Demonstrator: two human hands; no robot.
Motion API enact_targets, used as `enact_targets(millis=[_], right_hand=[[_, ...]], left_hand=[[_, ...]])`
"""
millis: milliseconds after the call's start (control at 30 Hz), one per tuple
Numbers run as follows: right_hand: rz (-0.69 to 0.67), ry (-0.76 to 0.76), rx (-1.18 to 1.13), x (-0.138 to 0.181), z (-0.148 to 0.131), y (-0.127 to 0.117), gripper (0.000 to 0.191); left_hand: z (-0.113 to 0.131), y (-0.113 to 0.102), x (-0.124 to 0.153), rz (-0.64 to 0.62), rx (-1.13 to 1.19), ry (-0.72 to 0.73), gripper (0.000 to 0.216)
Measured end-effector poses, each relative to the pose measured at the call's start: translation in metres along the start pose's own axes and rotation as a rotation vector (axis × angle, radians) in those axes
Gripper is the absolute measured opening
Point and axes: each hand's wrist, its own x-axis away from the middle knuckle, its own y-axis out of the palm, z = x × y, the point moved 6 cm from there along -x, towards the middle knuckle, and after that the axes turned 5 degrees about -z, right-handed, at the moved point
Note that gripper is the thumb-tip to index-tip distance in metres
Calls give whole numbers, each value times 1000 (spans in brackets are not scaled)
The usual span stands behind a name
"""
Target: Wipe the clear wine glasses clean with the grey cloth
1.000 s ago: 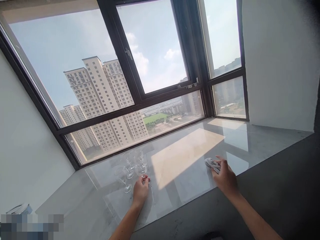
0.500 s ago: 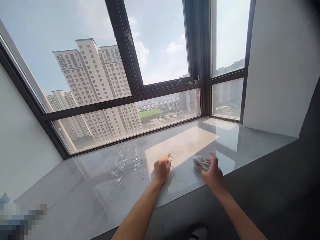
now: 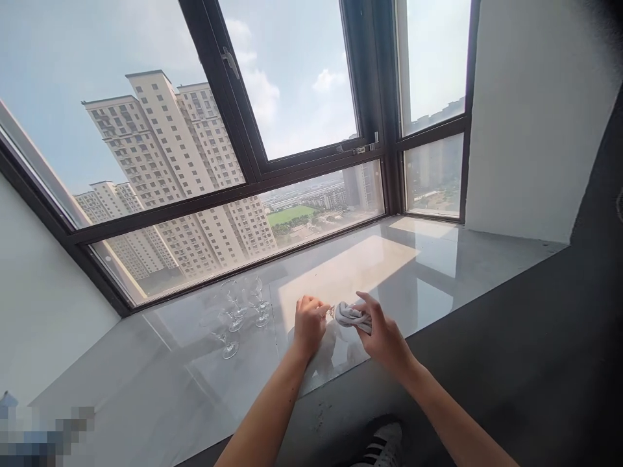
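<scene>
My left hand (image 3: 309, 324) is closed on a clear drinking glass (image 3: 331, 312), of which only a small glinting part shows past the fingers. A bunched white-grey cloth (image 3: 351, 316) is gripped in my right hand (image 3: 382, 334), its index finger raised. The cloth is against or right beside the glass; I cannot tell whether it reaches inside. Left of my hands, several clear stemmed glasses stand upright on the glossy grey windowsill (image 3: 243, 363), among them a front glass (image 3: 230, 349) and a right-hand glass (image 3: 261, 316).
Dark-framed windows (image 3: 253, 188) rise behind the sill, with a handle (image 3: 230, 63) on one frame. A white wall (image 3: 525, 130) borders the right side. Below the sill's front edge a striped shoe (image 3: 382, 447) shows on the dark floor. A pixelated patch covers the lower left corner.
My right hand has moved left with the cloth, up to the glass in my left hand. The left hand keeps its hold. The view has shifted slightly.
</scene>
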Motion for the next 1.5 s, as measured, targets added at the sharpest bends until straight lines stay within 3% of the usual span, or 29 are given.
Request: enact_targets(millis=[133,333,467,700,900,1000,1167,1267,1400,1500], right_hand=[[95,45,-17,-2,8,-11,53],[266,201,-75,-4,40,-36,57],[218,306,-236,-7,50,-37,61],[116,337,-699,-13,40,-24,69],[204,415,-999,-13,36,-28,68],[241,436,-962,-13,39,-34,67],[230,344,-447,-11,44,-41,56],[141,259,-317,-12,42,-35,53],[-2,230,-575,-14,38,-27,56],[74,324,-833,-15,46,-31,60]], left_hand=[[6,-1,1,51,67,109,32],[1,3,0,44,267,86,22],[-7,5,-1,60,395,10,21],[-13,9,-2,67,395,-29,25],[-13,4,-3,106,306,-25,25],[-9,3,-3,98,264,18,25],[-7,0,-3,137,300,61,21],[-5,2,-2,108,354,91,19],[-8,6,-3,80,463,43,16],[-17,8,-5,81,541,-72,10]])
